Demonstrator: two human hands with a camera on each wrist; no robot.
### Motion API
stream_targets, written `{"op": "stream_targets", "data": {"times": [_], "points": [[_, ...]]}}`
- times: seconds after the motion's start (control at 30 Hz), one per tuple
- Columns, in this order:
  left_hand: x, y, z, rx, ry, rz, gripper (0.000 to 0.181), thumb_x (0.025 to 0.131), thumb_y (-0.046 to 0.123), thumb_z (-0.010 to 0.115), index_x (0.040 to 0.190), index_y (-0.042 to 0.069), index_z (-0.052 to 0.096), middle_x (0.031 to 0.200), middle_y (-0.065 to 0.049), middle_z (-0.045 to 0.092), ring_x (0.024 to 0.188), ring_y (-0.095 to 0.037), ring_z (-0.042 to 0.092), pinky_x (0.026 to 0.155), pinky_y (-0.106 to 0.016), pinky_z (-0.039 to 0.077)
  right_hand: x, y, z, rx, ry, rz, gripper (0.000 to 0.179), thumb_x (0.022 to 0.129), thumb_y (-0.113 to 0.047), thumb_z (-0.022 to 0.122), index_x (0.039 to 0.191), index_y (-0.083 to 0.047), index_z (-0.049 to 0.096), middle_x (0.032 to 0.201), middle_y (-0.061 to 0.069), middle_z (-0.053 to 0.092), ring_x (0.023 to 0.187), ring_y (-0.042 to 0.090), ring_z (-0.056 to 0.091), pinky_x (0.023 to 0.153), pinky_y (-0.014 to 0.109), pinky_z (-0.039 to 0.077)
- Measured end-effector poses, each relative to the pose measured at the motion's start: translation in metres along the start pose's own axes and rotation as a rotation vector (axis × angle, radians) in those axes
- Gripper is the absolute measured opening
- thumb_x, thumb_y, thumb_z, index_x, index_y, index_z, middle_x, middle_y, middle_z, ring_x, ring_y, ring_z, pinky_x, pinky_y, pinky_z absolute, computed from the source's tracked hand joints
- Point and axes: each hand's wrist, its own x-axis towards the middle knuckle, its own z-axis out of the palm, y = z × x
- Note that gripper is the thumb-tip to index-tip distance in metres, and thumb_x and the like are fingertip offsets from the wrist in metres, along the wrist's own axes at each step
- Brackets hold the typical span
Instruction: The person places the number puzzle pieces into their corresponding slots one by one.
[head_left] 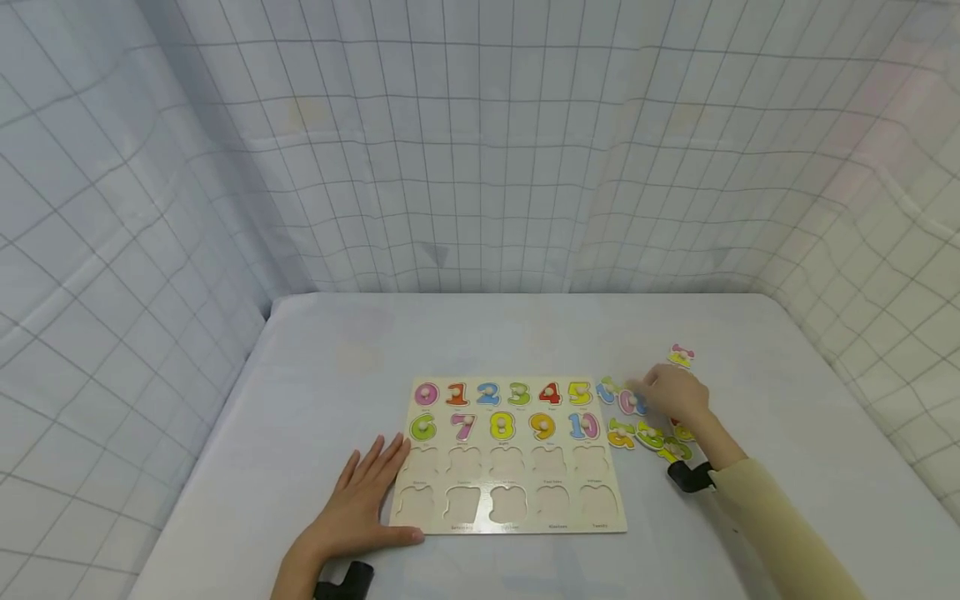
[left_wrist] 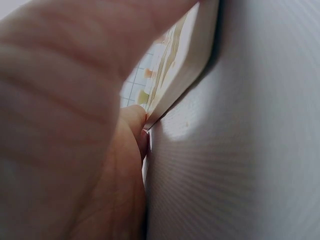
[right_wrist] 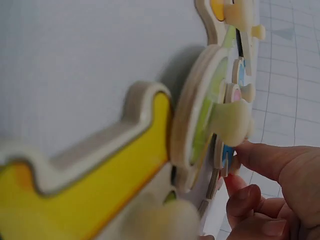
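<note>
Table (head_left: 480, 333) w/ number board (head_left: 606, 487) at front ctr.; both hands at work.
Board: top 2 rows hold pcs. 0–10 (head_left: 502, 426); lower 2 rows of recesses unfilled. L hand (head_left: 362, 508): no grasp, fingers extended at board's L edge, thumb at btm. edge, prob. to stop sliding. R hand (head_left: 678, 393), R of board, pinches blue-marked pc. (right_wrist: 227, 152); loose pcs. (head_left: 648, 435) alongside, prob. set for easy reach.

ok so the pale yellow sleeve (head_left: 780, 527) stops a bit behind the right hand (head_left: 675, 392), with a stubby black angled gadget (head_left: 688, 477) at that wrist. similar black block (head_left: 348, 581) sits just behind the left hand (head_left: 363, 504) too.
</note>
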Motion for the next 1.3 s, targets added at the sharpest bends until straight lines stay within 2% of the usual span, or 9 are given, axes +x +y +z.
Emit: {"op": "stream_targets", "data": {"times": [0.13, 0.33, 0.6, 0.73, 0.83, 1.0, 1.13, 1.3], "points": [[0.0, 0.0, 0.0, -0.001, -0.01, -0.005, 0.117, 0.063, 0.072, 0.07, 0.151, 0.01, 0.024, 0.156, -0.006, 0.019, 0.143, -0.029, 0.006, 0.111, -0.051, -0.002, 0.001, -0.001, 0.003, -0.015, 0.031, -0.018, 0.038, 0.091, -0.039, 0.061, 0.087, -0.002, 0.063, 0.075, 0.005, 0.059, 0.061, 0.02, 0.05, 0.053, 0.034, 0.039], [0.0, 0.0, -0.001, 0.009, -0.022, -0.011, 0.118, 0.063, 0.073, 0.069, 0.151, 0.01, 0.024, 0.157, -0.005, 0.018, 0.143, -0.028, 0.005, 0.111, -0.051, -0.002, 0.001, 0.0, 0.004, -0.001, 0.085, -0.104, 0.034, 0.093, -0.033, 0.06, 0.091, 0.001, 0.061, 0.068, 0.002, 0.055, 0.055, 0.017, 0.047, 0.045, 0.028, 0.038], [0.0, 0.002, -0.002, 0.0, -0.023, -0.016, 0.118, 0.062, 0.072, 0.07, 0.151, 0.009, 0.024, 0.156, -0.006, 0.018, 0.143, -0.029, 0.005, 0.111, -0.051, -0.002, 0.007, 0.0, 0.004, -0.015, 0.143, -0.146, 0.031, 0.097, -0.028, 0.054, 0.094, 0.003, 0.053, 0.068, 0.005, 0.054, 0.054, 0.019, 0.046, 0.048, 0.031, 0.037], [-0.002, 0.002, -0.001, -0.006, -0.016, -0.016, 0.118, 0.061, 0.071, 0.071, 0.151, 0.009, 0.025, 0.156, -0.006, 0.019, 0.143, -0.029, 0.006, 0.111, -0.051, -0.002, 0.002, -0.009, 0.001, -0.002, 0.193, -0.185, 0.031, 0.098, -0.027, 0.052, 0.095, 0.003, 0.051, 0.065, 0.005, 0.053, 0.052, 0.018, 0.044, 0.046, 0.031, 0.035], [-0.004, 0.001, 0.0, -0.007, -0.022, -0.023, 0.119, 0.061, 0.072, 0.071, 0.151, 0.01, 0.025, 0.156, -0.006, 0.019, 0.143, -0.029, 0.006, 0.111, -0.05, -0.002, -0.007, -0.03, 0.0, 0.001, 0.199, -0.229, 0.032, 0.098, -0.029, 0.052, 0.097, 0.004, 0.052, 0.063, 0.003, 0.052, 0.05, 0.017, 0.042, 0.045, 0.03, 0.034], [-0.004, -0.002, 0.0, 0.014, -0.02, -0.013, 0.118, 0.063, 0.074, 0.068, 0.152, 0.01, 0.023, 0.157, -0.005, 0.017, 0.143, -0.028, 0.005, 0.112, -0.05, -0.003, -0.026, -0.084, 0.016, 0.02, 0.169, -0.426, 0.026, 0.094, -0.028, 0.061, 0.093, -0.002, 0.057, 0.059, -0.003, 0.051, 0.047, 0.012, 0.041, 0.041, 0.026, 0.033], [-0.003, -0.003, 0.0, 0.034, 0.007, 0.012, 0.118, 0.063, 0.074, 0.068, 0.151, 0.01, 0.024, 0.156, -0.006, 0.019, 0.143, -0.029, 0.006, 0.111, -0.051, -0.001, -0.042, -0.137, 0.039, 0.006, 0.055, -0.582, 0.02, 0.091, -0.029, 0.065, 0.085, -0.011, 0.058, 0.061, -0.008, 0.05, 0.048, 0.008, 0.042, 0.042, 0.023, 0.031], [-0.003, -0.001, -0.001, 0.035, 0.004, 0.02, 0.118, 0.064, 0.075, 0.067, 0.151, 0.009, 0.024, 0.156, -0.006, 0.019, 0.143, -0.03, 0.007, 0.111, -0.052, 0.0, -0.06, -0.194, 0.071, -0.041, -0.08, -0.754, 0.02, 0.091, -0.032, 0.064, 0.082, -0.016, 0.055, 0.063, -0.012, 0.049, 0.052, 0.004, 0.042, 0.045, 0.022, 0.033]]}}
